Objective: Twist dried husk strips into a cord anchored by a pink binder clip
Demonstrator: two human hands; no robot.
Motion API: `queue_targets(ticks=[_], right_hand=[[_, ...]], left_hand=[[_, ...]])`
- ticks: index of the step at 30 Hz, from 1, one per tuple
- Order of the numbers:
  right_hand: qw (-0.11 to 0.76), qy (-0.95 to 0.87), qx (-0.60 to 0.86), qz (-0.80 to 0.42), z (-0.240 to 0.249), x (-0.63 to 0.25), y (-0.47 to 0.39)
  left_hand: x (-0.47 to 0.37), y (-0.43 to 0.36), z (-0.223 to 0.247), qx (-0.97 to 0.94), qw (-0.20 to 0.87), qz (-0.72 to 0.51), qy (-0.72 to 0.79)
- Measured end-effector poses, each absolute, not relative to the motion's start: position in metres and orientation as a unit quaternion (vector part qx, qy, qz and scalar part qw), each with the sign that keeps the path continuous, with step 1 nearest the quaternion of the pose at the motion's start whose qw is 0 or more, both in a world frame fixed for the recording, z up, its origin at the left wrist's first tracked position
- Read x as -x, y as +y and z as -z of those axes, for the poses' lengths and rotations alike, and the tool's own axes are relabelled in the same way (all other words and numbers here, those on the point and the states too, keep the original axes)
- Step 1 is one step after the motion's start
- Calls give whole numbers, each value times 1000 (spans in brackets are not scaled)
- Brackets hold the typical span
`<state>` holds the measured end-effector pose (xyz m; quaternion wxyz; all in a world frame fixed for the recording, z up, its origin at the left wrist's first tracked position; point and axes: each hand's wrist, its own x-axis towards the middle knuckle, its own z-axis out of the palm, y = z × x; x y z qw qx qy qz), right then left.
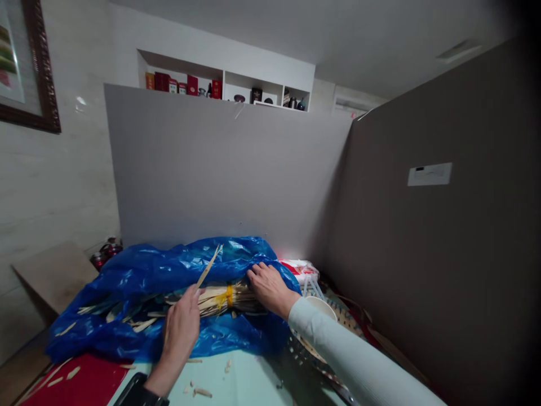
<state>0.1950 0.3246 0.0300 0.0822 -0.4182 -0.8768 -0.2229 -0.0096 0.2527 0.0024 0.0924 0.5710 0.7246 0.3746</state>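
My left hand (183,318) is closed in a pinch on a pale, flat dried strip (208,269), which points up and to the right with a split tip. Just beyond it, a bundle of similar dried strips (207,303) lies in an opened blue plastic bag (156,268). A yellow tie (229,295) binds the bundle around its middle. My right hand (270,287) is over the right end of the bundle, its curled fingers gripping the edge of the bag. Its palm side is hidden. Loose strips (143,325) lie in the bag at the left.
To the right stand a woven basket (306,344) and a pale bowl (319,307), partly behind my sleeve. Strip scraps (202,392) lie on the pale green tabletop (240,383). A red sheet (84,383) is at front left. Grey partitions (228,175) rise behind and at right.
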Motion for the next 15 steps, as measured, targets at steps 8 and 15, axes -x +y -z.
queue_targets(ticks=[8,15], right_hand=[[64,-886,394,236,-26,-191,327],[52,-911,330,242,-35,-190,315]], left_hand=[[1,252,1,-592,33,-347,726],[4,253,11,-603,-14,-322,729]])
